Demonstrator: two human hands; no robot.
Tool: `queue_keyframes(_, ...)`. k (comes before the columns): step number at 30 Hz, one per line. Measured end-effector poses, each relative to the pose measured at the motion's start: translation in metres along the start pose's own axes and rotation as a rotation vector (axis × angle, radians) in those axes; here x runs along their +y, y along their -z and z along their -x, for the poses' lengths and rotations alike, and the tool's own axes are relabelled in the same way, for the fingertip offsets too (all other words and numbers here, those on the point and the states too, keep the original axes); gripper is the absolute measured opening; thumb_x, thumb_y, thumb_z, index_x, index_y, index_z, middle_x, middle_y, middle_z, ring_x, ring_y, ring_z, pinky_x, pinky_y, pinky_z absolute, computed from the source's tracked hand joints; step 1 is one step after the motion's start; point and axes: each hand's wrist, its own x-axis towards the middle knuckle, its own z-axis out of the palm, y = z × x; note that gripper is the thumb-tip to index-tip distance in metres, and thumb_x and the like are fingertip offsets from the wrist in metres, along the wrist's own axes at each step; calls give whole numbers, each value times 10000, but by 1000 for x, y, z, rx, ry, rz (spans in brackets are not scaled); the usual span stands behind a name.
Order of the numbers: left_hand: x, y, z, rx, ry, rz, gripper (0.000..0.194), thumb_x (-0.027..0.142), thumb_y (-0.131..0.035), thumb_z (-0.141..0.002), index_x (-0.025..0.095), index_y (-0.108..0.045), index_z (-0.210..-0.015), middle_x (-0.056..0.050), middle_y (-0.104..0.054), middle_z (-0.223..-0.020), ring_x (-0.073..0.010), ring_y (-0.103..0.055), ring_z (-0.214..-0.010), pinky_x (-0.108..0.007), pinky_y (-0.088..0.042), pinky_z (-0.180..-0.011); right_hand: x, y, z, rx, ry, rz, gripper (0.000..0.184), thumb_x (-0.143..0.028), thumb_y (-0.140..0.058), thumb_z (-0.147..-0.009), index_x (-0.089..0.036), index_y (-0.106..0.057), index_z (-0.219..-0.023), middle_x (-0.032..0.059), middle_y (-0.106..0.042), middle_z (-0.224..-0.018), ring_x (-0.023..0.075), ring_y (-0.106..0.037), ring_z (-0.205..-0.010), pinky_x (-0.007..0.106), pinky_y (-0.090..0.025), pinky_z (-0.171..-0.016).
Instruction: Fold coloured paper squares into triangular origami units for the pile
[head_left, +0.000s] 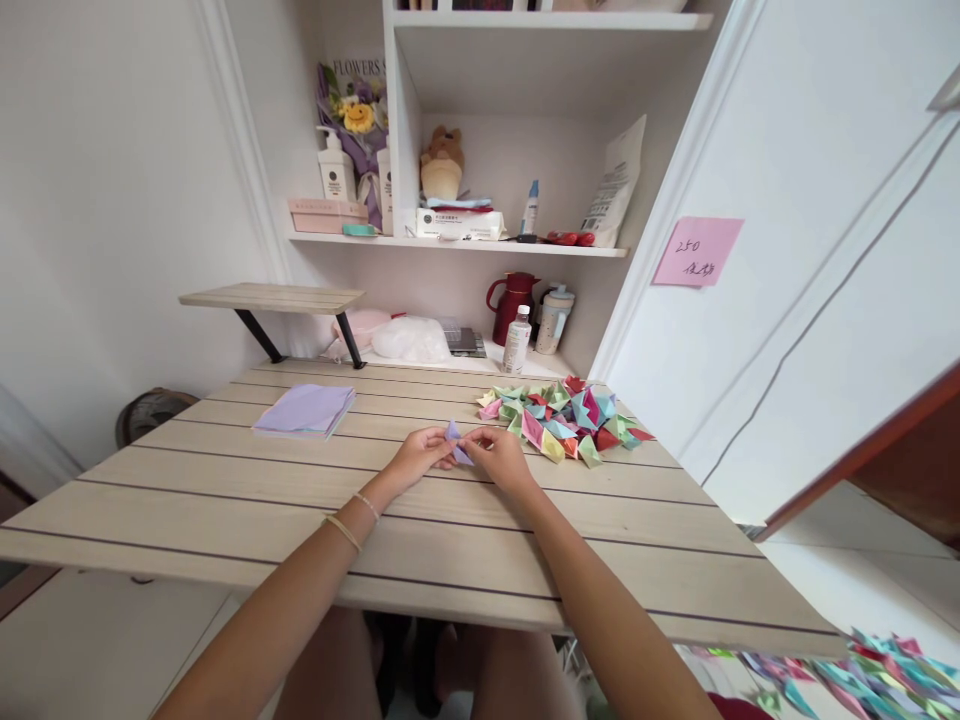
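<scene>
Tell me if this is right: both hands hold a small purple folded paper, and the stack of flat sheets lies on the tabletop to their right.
Wrong side: the stack of flat sheets lies on the tabletop to their left, as the head view shows. The left hand and right hand both hold the small purple folded paper.

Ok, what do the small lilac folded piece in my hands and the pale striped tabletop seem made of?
The small lilac folded piece looks like matte paper, from its thin, crisp-edged faces. The pale striped tabletop looks like low-sheen wood or wood-effect board, from its plank-like surface; I can't tell which.
</scene>
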Motion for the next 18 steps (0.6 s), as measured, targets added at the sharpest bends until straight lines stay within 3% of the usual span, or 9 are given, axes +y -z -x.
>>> queue_keyframes(2,1,0,0,10,-4,14,357,320,-697,-645,110,-614,-922,-68,-655,-722,-135,-626,-651,-260,-508,-661,0,0,0,16,2,12,228,-378,-569,-725,-179,-676,-753,39,-669,-693,160,-569,-608,267,-431,-588)
queue_keyframes(7,4,2,-2,151,-40,158,331,303,-703,-648,112,-592,-894,-98,-667,-845,-162,-642,-759,-310,-499,-772,-4,2,1,30,36,-14,355,-424,-565,-729,-191,-601,-995,22,-650,-734,144,-556,-587,256,-434,-566)
queue_keyframes(12,8,2,-1,144,-21,122,355,345,-674,-673,107,-594,-923,-119,-663,-879,-179,-642,-748,-352,-487,-785,-7,4,0,-15,142,64,219,-389,-545,-752,-202,-638,-819,27,-654,-748,146,-554,-619,256,-429,-589)
queue_keyframes(15,18,14,3,219,-123,-132,401,359,-685,-647,144,-605,-976,-121,-655,-947,-232,-618,-864,-383,-455,-829,1,14,-6,125,76,-19,269,-411,-525,-753,-180,-636,-835,49,-653,-766,154,-559,-621,261,-442,-571)
queue_keyframes(18,31,44,11,480,-332,-687,365,339,-657,-667,197,-617,-1001,-100,-605,-1094,-264,-481,-1105,-375,-307,-994,15,32,-13,387,-52,-136,427,-431,-467,-773,-155,-561,-1085,91,-645,-906,165,-576,-665,278,-462,-570)
